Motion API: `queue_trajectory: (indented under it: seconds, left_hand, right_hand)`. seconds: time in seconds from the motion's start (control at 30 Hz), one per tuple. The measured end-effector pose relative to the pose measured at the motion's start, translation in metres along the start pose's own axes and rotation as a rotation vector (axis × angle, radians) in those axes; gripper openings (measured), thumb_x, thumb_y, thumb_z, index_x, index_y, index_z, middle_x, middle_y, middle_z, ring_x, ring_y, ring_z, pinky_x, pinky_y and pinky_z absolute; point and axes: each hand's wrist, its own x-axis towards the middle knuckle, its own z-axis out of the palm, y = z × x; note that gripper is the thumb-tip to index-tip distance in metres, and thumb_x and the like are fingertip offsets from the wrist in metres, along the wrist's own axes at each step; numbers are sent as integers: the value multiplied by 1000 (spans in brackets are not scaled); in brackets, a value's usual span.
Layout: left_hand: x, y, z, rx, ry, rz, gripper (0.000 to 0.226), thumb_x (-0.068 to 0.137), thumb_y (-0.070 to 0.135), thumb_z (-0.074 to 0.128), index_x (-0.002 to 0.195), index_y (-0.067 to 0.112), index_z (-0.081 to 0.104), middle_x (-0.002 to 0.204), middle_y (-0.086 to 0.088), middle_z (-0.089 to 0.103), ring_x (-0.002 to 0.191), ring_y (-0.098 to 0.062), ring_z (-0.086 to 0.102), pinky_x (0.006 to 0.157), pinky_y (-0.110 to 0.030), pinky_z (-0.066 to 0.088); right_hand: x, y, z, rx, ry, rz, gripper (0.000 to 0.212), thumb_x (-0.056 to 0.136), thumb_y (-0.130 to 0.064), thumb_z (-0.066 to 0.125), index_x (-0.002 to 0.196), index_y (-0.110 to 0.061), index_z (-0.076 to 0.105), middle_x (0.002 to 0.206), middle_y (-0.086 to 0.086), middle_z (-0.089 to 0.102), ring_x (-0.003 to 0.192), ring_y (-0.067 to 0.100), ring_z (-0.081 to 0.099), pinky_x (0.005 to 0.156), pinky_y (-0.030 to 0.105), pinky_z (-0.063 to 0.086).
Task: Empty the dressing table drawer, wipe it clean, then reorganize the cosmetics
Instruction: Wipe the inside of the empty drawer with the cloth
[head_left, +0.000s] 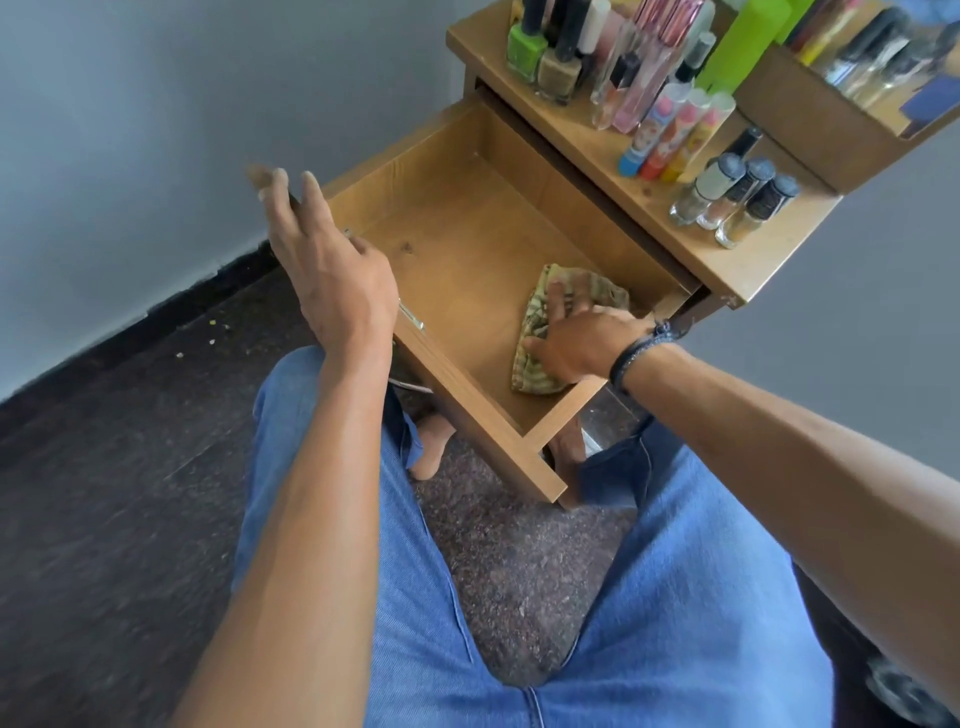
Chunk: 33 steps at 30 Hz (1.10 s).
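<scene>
The wooden drawer (457, 228) of the dressing table is pulled far out and holds only a crumpled green-striped cloth (535, 364) in its near right corner. My right hand (576, 338) presses flat on that cloth, fingers spread over it. My left hand (322, 265) hovers above the drawer's front left edge, fingers apart and holding nothing. Cosmetics stand on the table top (753, 260): nail polish bottles (540, 62), glass perfume vials (634, 78), three colourful tubes (670, 135) and three small dark-capped bottles (732, 200).
A wooden box with a mirror (831, 109) stands at the back right of the table top, beside a bright green bottle (748, 41). Grey walls flank the table. My legs in blue jeans (467, 597) and bare feet are under the drawer, on dark speckled floor.
</scene>
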Motion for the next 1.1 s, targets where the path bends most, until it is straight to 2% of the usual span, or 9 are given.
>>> queue_trajectory:
  seconds: [0.2,0.3,0.37,0.5,0.63,0.8,0.87,0.93,1.1]
  left_hand:
    - [2,0,2,12,-2,11,62,92,-9,43,153,5,39,164,-8,24,154,-26,18,122,-31,24]
    - [2,-1,1,23,-15,6,62,94,-9,44,154,6,37,165,-6,22,154,-25,16,122,-31,25]
    - [1,-1,0,25,-25,8,62,94,-9,43,154,6,37,165,-6,22,154,-25,16,123,-31,25]
    - [1,0,-2,16,-29,7,63,94,-9,42,154,6,37,165,-6,21,154,-25,16,122,-33,28]
    - [2,0,0,16,-16,2,61,93,-9,44,153,6,40,165,-7,23,154,-25,18,121,-32,27]
    - [1,1,-1,20,-2,8,59,93,-9,43,151,6,43,164,-7,25,153,-26,19,122,-30,26]
    - [2,2,0,21,-5,8,59,93,-9,42,151,6,43,164,-7,24,154,-26,19,122,-28,24]
    - [2,2,0,22,-11,0,61,93,-10,41,151,6,42,164,-7,23,154,-26,16,122,-25,21]
    - [2,1,0,41,-24,-1,61,94,-9,42,153,7,40,165,-5,22,155,-23,13,121,-23,18]
  right_hand:
    - [-16,-37,30,-30,-65,-198,87,108,-30,38,148,-24,-40,152,9,-48,148,51,-20,119,68,18]
    - [-4,-34,24,-28,-3,-283,83,109,-39,35,149,-33,-38,151,-3,-50,149,40,-28,121,67,14]
    - [9,-23,10,-26,58,-295,76,108,-51,28,153,-35,-31,156,-3,-44,149,38,-29,122,67,7]
    - [18,6,-13,-4,87,-144,75,104,-63,22,156,-35,-26,162,-3,-37,156,34,-13,125,53,4]
    - [-3,7,-4,-145,56,20,84,103,-66,23,157,-25,-26,168,9,-21,154,36,19,120,46,26]
    - [-14,-14,-2,-303,-12,0,101,101,-42,52,156,-7,-25,167,20,17,147,41,35,113,50,37]
    - [-18,-25,0,-339,-8,-43,101,99,-29,56,155,-2,-24,165,28,13,144,45,38,107,53,42]
    - [-23,-33,5,-341,10,-93,97,98,-13,54,154,-1,-24,164,33,-4,143,47,38,104,53,45]
    - [-28,-30,12,-257,118,-211,92,98,3,48,157,-7,-23,162,28,-23,146,46,33,108,51,46]
